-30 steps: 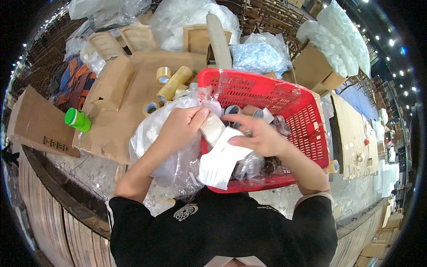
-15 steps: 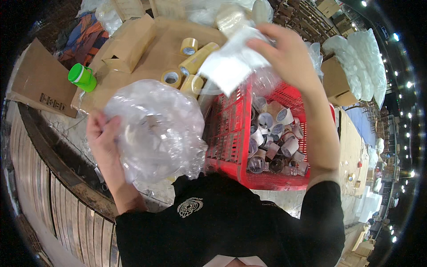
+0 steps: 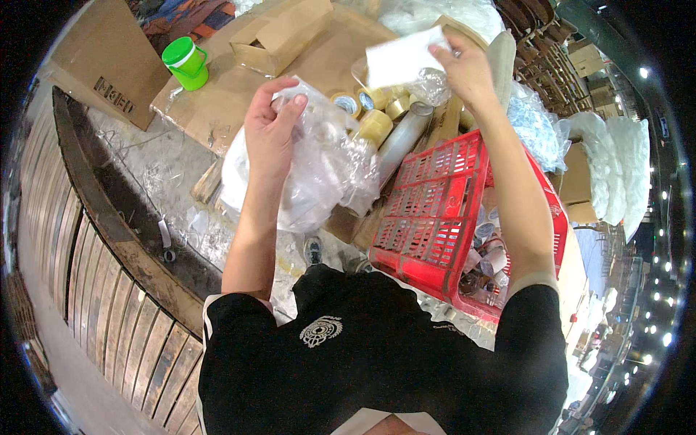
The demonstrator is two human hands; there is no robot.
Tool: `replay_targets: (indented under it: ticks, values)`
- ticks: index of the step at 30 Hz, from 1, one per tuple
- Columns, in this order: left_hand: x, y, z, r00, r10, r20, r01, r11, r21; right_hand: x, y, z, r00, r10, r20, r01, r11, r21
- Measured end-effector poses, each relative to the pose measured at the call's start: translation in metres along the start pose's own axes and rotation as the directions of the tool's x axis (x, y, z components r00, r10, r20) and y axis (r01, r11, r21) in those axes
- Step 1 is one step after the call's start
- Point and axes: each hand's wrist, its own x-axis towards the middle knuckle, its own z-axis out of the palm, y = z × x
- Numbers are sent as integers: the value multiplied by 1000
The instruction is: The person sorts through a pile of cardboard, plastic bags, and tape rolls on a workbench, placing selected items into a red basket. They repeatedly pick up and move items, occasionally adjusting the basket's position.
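With thumb and fingers closed, my left hand [image 3: 274, 119] pinches the upper edge of a clear plastic bag [image 3: 308, 170]. The crumpled bag hangs below the hand, beside the cardboard-covered table; what is inside it is hard to make out. My right hand [image 3: 466, 71], raised over the far side of the table, grips a flat white sheet [image 3: 402, 59] by its right end. Beneath the sheet lie several rolls of yellowish packing tape [image 3: 375, 127] and a grey tube [image 3: 406, 141]. A red plastic crate [image 3: 433, 192], tilted, sits under my right forearm with used tape cores [image 3: 493, 257] in it.
A green jug [image 3: 185, 64] and an open cardboard box [image 3: 272, 43] stand on the cardboard-topped table [image 3: 217, 94]. Another large carton [image 3: 109, 61] is at the left. Wooden slats [image 3: 109, 290] run along the lower left. Bagged white material [image 3: 609, 159] is piled at the right.
My left hand has moved up and right with the bag, which now hangs lower from it. The right hand still holds the white sheet. The whole view has shifted.
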Motion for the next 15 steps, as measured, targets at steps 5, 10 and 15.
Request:
replay_targets:
  ticks: [5, 10, 15]
  values:
    - [25, -3, 30, 1000, -3, -4, 3, 998, -62, -84, -101, 14, 906, -421, 29, 419, 888, -189]
    - [10, 6, 1, 1000, 12, 16, -16, 955, 297, -94, -89, 137, 696, -219, 684, 286, 958, 16]
    - [8, 26, -44, 990, 140, -33, -76, 701, 709, -89, -84, 241, 493, -511, 704, 477, 835, 273]
